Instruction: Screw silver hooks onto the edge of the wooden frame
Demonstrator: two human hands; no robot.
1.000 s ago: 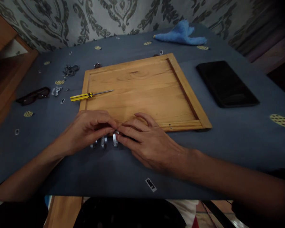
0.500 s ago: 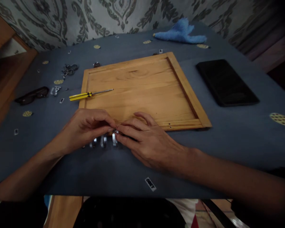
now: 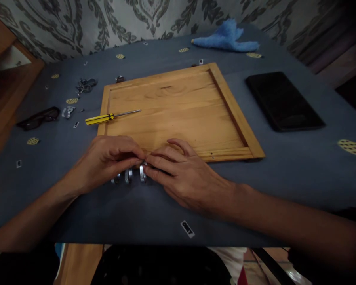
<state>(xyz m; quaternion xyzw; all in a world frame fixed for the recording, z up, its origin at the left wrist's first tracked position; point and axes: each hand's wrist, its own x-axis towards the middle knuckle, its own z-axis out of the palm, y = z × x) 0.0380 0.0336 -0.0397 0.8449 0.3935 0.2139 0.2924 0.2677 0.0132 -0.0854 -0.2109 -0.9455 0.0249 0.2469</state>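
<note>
A framed wooden panel (image 3: 166, 114) lies flat on the table. Along its front edge, several curved silver metal hooks (image 3: 128, 176) stick out towards me. At the rightmost hook, my left hand (image 3: 114, 158) pinches thumb and forefinger together over a small piece too hidden to name. My right hand (image 3: 186, 174) rests over the panel's front edge, with thumb and forefinger closed on that same hook (image 3: 142, 174) and the other fingers stretched over the wood. A yellow-handled screwdriver (image 3: 102, 119) lies across the panel's left rail, its tip towards the right.
Left on the blue-grey tablecloth (image 3: 255, 206) are sunglasses (image 3: 39, 118), a loose metal bracket (image 3: 68, 112) and a cluster of small metal parts (image 3: 85, 86). A black tablet-like device (image 3: 284, 101) lies at right, a blue cloth (image 3: 227, 37) at the back.
The view has shifted very slightly. Both hands stay at the same hook, with no clear change in their grip.
</note>
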